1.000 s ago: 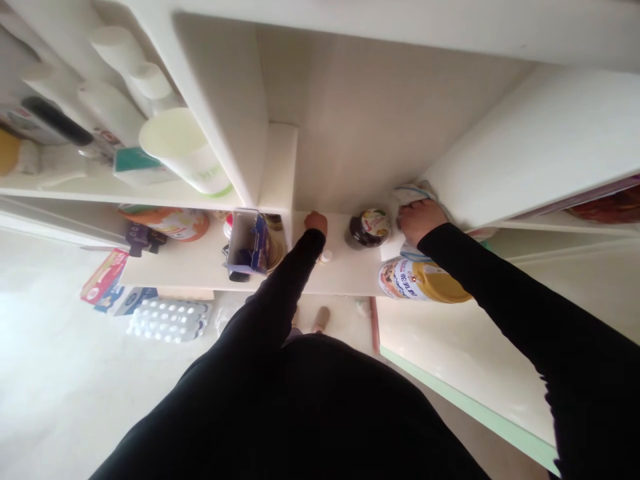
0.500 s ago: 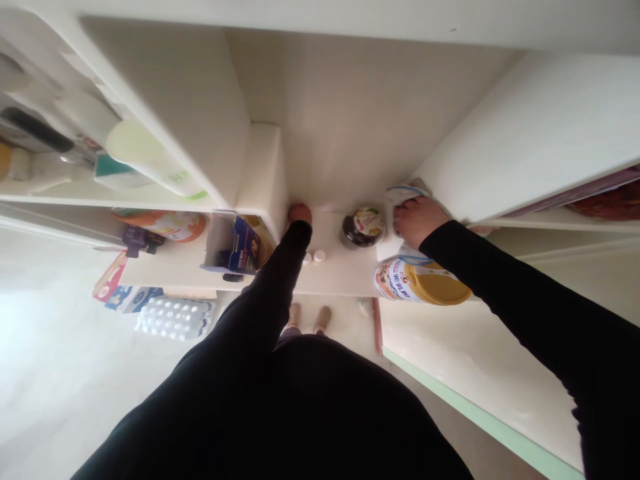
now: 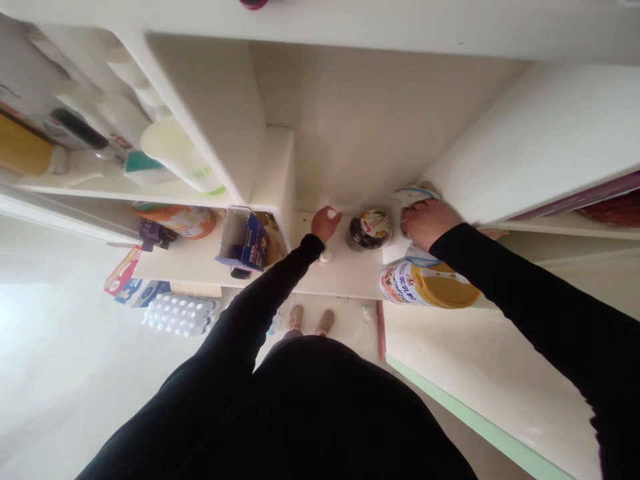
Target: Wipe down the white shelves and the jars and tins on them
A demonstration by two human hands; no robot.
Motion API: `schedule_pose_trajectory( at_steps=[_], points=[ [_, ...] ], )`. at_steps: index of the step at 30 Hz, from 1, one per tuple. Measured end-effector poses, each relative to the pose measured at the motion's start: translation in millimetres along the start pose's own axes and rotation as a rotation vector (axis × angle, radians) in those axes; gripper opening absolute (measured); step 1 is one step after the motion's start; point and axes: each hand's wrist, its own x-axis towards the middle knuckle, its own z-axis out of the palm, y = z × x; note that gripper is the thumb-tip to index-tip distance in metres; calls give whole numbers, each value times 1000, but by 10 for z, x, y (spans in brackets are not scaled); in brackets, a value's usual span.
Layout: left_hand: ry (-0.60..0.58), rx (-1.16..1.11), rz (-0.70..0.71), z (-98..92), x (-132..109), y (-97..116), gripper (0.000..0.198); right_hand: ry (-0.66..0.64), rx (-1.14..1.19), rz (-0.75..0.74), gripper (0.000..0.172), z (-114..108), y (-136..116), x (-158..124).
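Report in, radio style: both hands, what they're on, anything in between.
Left hand holding small white item. Right hand on cloth, grip unclear. Dark jar standing between the hands; yellow-lidded tin near the cloth.

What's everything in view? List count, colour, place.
Small round pieces: two, white, one in left hand, one by its wrist.
Round glossy jar: one, dark, right of that hand.
Crumpled fabric cloth: one, white-blue, under right hand.
Cylindrical tub: one, white, yellow-lidded, nearer the body.
Open cardboard box: one, blue, left of left hand.
Rounded container: one, orange, farther left.
Tapered cup: one, pale green, upper left.
Wrapped plastic pack: one, whitish, lower left.
Flat cartons: count unclear, pink-blue, beside pack.
Other blurred items: count unclear, mixed colours, both sides.
Shelf boards: several, white, throughout.
Shoes: two, beige, lower centre.
Hands: two, in black sleeves, centre.
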Motion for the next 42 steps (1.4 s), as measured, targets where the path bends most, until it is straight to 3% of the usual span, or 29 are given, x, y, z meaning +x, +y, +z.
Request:
schedule_pose_trajectory(
  at_steps=[5, 9, 11, 15, 19, 23, 27, 33, 37, 42],
  points=[
    [162, -409, 240, 120, -249, 327, 14, -60, 27, -5, 33, -103, -6, -37],
    [99, -600, 233, 6, -529, 497, 17, 27, 63, 57, 39, -149, 1, -113],
    [83, -678, 286, -176, -728, 536, 24, 83, 59, 52, 41, -139, 4, -153],
    [272, -655, 477, -755, -967, 579, 34, 122, 32, 44, 37, -89, -4, -179],
    [396, -581, 484, -1358, -805, 546, 15, 78, 43, 51, 36, -92, -27, -150],
    [478, -433, 448, -1733, -580, 423, 14, 24, 155, 97, 39, -201, -16, -54],
    [607, -242, 484, -1923, -442, 346, 13, 252, 457, 106, 52, -537, -37, 199],
    [593, -129, 236, -2010, -250, 405, 19, 684, 807, 24, 46, -1152, -400, 793],
    [623, 97, 114, -2043, -308, 516, 25, 1036, 1072, -46, 45, -1214, -748, 1217],
    [535, 309, -13, -2172, -360, 616, 41, 1093, 1341, 15, 39, -1255, -1055, 1534]
  ],
)
